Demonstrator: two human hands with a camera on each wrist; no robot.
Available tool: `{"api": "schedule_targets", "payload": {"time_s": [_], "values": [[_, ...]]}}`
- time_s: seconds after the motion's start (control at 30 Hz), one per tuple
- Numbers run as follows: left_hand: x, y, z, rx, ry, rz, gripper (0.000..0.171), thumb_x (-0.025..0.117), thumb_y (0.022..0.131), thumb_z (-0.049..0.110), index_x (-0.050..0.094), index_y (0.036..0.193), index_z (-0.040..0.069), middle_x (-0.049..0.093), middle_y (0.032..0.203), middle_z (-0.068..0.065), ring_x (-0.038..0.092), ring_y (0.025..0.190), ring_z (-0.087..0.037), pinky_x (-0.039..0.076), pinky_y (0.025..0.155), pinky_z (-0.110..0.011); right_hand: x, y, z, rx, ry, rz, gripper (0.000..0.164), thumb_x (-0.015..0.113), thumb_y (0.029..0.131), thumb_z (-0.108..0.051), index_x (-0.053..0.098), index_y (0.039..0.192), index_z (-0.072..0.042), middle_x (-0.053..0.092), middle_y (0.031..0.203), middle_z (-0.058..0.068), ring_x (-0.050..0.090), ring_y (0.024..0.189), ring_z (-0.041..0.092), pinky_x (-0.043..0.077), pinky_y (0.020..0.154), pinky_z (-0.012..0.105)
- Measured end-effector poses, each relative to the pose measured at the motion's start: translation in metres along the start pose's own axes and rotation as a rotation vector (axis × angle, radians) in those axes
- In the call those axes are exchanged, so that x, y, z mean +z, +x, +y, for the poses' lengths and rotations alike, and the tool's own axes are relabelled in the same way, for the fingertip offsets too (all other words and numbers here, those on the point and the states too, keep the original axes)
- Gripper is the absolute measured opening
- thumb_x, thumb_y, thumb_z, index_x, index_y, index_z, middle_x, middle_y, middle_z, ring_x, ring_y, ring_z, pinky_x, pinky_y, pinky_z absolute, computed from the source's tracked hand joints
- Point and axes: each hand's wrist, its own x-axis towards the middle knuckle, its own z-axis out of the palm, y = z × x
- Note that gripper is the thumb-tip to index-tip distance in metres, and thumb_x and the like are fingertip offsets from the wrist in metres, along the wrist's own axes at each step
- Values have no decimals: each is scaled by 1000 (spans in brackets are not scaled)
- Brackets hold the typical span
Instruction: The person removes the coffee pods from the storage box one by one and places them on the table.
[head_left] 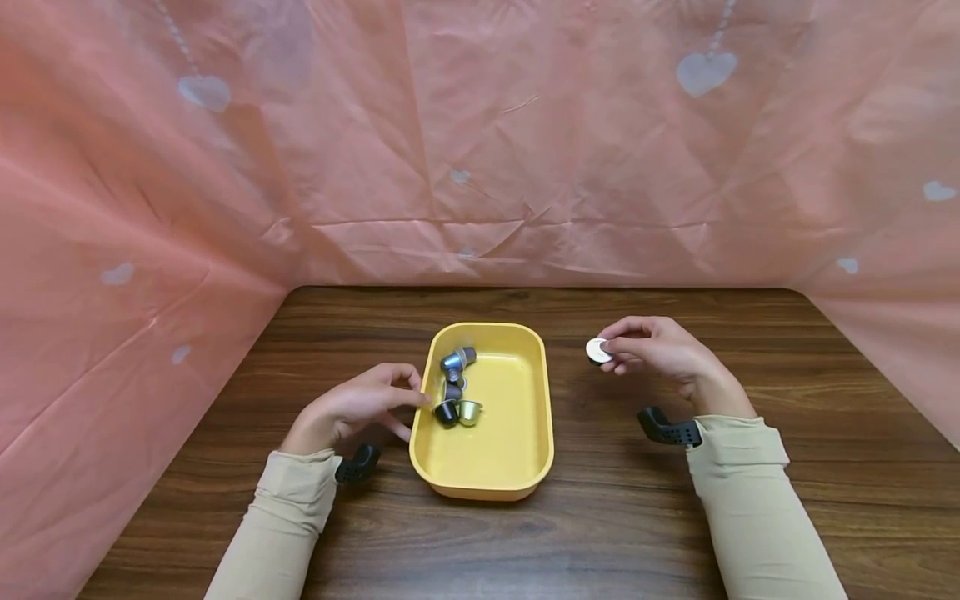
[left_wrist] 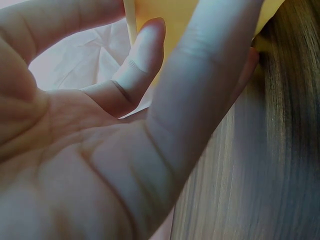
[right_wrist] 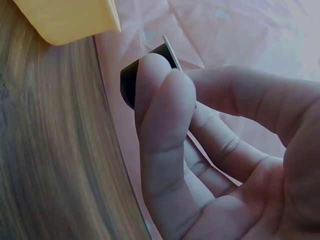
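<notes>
My right hand (head_left: 663, 350) pinches a dark coffee capsule (right_wrist: 129, 82) between thumb and fingertips, to the right of a yellow tray (head_left: 483, 487). In the head view the capsule's pale round lid (head_left: 597, 351) faces me. At the tray's left side, my left hand (head_left: 367, 404) holds the wall, one fingertip over the rim and other fingers against the outside. Several coffee capsules lie along the left inside of the tray, among them a blue one (head_left: 453, 362), a black one (head_left: 446, 414) and a pale green-gold one (head_left: 470, 412).
The tray stands on a dark wood-grain table (head_left: 600, 533). A pink cloth (head_left: 495, 150) with pale hearts hangs behind the table and along both sides. A black strap piece (head_left: 667, 428) juts from the right sleeve, and a similar one (head_left: 358, 463) from the left.
</notes>
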Motion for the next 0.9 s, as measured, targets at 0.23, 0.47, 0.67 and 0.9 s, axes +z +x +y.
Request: {"api": "schedule_targets", "payload": {"time_s": [0.23,0.47,0.67,0.9], "values": [[1,0,2,0,-2,-1,20,68,100,7,49,94,7,59,103,-9,70,88,-20,70,73,-39,-3,3,7,30,30,-6,38,66,105,-9,56,135,13,75,96,0,76,84,8,66,77,21],[0,0,1,-7,-2,3,19,68,100,8,50,94,7,59,102,-8,70,88,-20,70,72,-39,-2,9,19,56,49,-17,34,65,106,-8,58,132,12,74,95,-1,76,84,8,65,77,20],[-1,0,1,-12,0,12,18,68,100,7,51,95,7,60,103,-10,70,89,-20,70,72,-40,2,16,30,60,78,-39,29,63,105,-4,59,129,12,74,92,0,76,82,8,65,75,19],[0,0,1,-12,4,9,17,68,101,8,52,95,6,61,103,-10,70,90,-21,70,73,-40,7,19,38,97,50,-60,27,61,106,-4,58,129,11,74,92,-2,76,83,8,64,74,19]]}}
